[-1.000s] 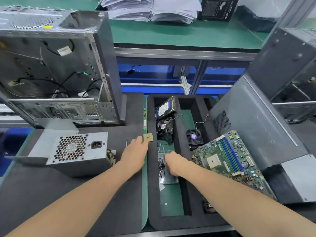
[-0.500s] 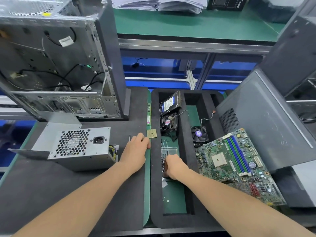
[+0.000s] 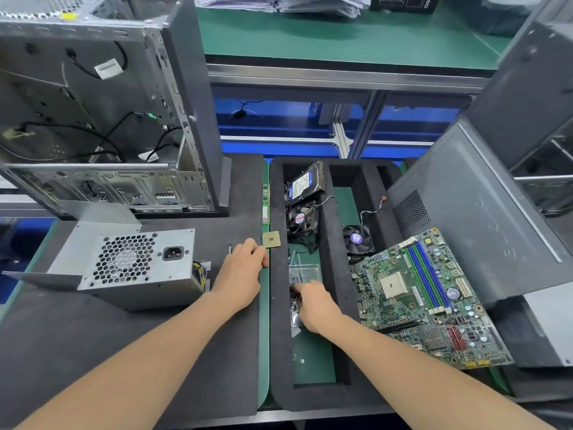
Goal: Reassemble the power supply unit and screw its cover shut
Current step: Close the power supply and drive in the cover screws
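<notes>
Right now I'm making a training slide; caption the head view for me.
Right hand reaching into the clear plastic box, left hand resting on the mat beside the power supply unit.

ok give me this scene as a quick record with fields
power supply unit: on dark mat, left of both hands, fan grille facing camera
left hand: flat on mat, holds nothing
right hand: fingers in clear plastic box; grip unseen
cpu chip: just beyond left hand
motherboard: right of foam tray
</notes>
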A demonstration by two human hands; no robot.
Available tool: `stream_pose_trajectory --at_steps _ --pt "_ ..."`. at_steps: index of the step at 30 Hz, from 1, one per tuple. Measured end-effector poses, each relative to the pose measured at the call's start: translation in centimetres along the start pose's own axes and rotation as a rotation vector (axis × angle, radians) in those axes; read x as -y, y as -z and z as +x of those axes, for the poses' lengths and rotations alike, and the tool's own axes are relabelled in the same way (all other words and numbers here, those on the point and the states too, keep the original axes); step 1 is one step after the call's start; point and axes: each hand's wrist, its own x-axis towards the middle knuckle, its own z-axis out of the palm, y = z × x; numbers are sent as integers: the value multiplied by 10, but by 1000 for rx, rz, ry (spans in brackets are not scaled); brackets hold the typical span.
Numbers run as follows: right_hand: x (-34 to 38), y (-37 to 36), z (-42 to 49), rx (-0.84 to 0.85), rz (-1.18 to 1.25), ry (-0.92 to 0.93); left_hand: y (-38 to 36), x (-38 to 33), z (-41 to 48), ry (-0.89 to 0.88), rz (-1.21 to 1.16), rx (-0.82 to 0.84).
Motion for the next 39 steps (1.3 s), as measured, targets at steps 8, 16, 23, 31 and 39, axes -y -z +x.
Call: stream_pose_trajectory --at_steps 8,16,23,31,39 --pt "-7 -8 -6 -41 123 -85 1 2 2 -13 -3 12" --pt "-8 -15 -3 -25 184 -108 3 4 3 -9 -25 13" --pt "-6 -16 2 -93 196 -114 3 3 3 -1 -40 22" --pt "-15 -28 6 -131 221 -59 3 3 3 5 -46 25" --pt "-4 -22 5 -161 136 -171 3 3 3 0 -48 20"
